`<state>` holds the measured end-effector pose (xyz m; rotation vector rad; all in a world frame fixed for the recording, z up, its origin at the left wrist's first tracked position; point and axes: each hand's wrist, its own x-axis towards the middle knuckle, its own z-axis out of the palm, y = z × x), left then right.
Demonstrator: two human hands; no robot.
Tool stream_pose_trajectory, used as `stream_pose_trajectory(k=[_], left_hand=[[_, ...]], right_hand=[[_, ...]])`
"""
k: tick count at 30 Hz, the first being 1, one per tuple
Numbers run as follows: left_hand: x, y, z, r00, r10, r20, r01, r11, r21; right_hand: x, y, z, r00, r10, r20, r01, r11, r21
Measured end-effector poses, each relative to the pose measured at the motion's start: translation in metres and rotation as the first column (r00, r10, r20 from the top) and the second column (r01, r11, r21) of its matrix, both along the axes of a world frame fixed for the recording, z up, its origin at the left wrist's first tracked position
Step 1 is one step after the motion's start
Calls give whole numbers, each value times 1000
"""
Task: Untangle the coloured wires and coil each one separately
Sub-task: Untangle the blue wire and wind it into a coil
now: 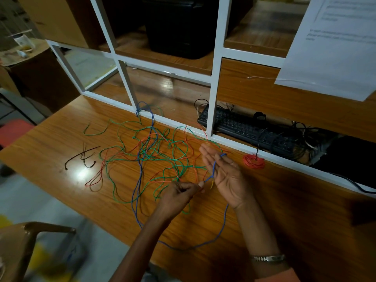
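A tangle of green wire [177, 148], red wire [97, 176] and blue wire [223, 225] sprawls over the wooden counter [274, 210]. My left hand [179, 192] pinches the blue wire near its end, in front of the tangle. My right hand [228, 177] is held palm up with straight fingers; the blue wire runs across the palm and hooks over a fingertip. From there the blue wire sweeps in a big loop toward the counter's near edge. A finished red coil [253, 161] lies to the right, beside the white frame.
Short black wire pieces [85, 157] and a short green piece [95, 132] lie at the left. A white partition frame [211, 98] bounds the counter's far side; behind it are a black keyboard [244, 127] and dark cables. A chair [30, 239] stands at lower left.
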<state>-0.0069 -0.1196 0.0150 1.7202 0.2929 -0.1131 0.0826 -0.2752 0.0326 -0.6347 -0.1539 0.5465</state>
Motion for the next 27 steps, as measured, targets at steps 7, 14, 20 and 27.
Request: stream_pose_trajectory(k=[7, 14, 20, 27], left_hand=[[-8, 9, 10, 965, -262, -4, 260, 954, 152], [-4, 32, 21, 975, -214, 61, 190, 943, 275], [0, 43, 20, 990, -93, 105, 55, 946, 319], [4, 49, 19, 993, -12, 120, -44, 893, 448]], right_hand=[[-3, 1, -40, 937, 11, 348, 257, 654, -711], [-17, 2, -42, 847, 485, 217, -63, 497, -865], [-29, 20, -30, 893, 448, 38, -266, 594, -759], [-36, 29, -18, 908, 329, -260, -418, 745, -519]])
